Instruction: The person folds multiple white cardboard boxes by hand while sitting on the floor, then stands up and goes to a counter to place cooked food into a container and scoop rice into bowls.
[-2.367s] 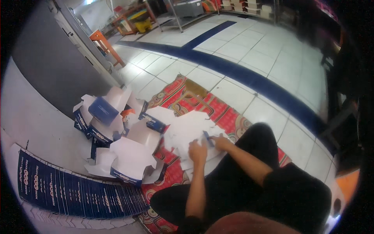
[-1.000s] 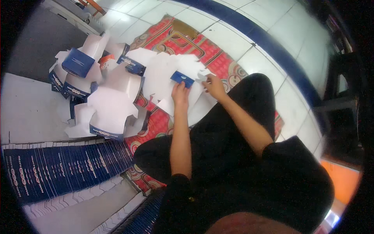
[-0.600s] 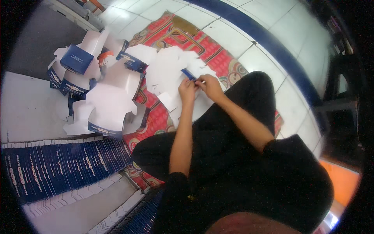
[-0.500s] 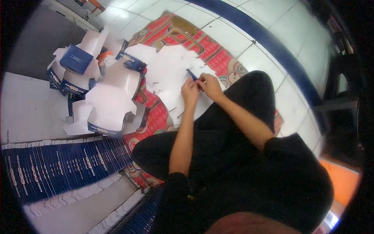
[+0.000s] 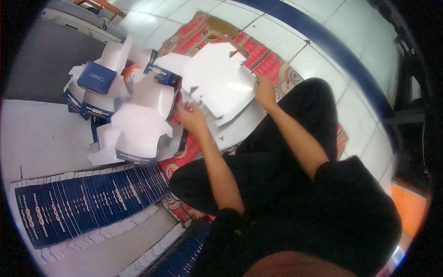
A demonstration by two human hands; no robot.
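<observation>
A flat white box blank [image 5: 219,81] with cut flaps lies white side up in front of me, over other white sheets [image 5: 242,124]. My right hand [image 5: 265,93] is closed on its right edge, with the fingertips partly hidden. Off the left edge of the blank, my left hand [image 5: 193,119] is raised with its fingers loosely bent and apart, and nothing shows in it. Left of that hand, part-folded boxes [image 5: 143,124], navy outside and white inside, are heaped together.
A red patterned mat [image 5: 277,60] lies under the sheets on white tiles [image 5: 272,34]. Long rows of navy box blanks [image 5: 92,203] stand at the lower left. My crossed legs [image 5: 300,111] border the work area. An orange panel [image 5: 410,210] is at the right.
My hands were together at a narrow dark blue folded edge. Now they are apart, the left moved left and the right moved right, and the broad white blank shows between them.
</observation>
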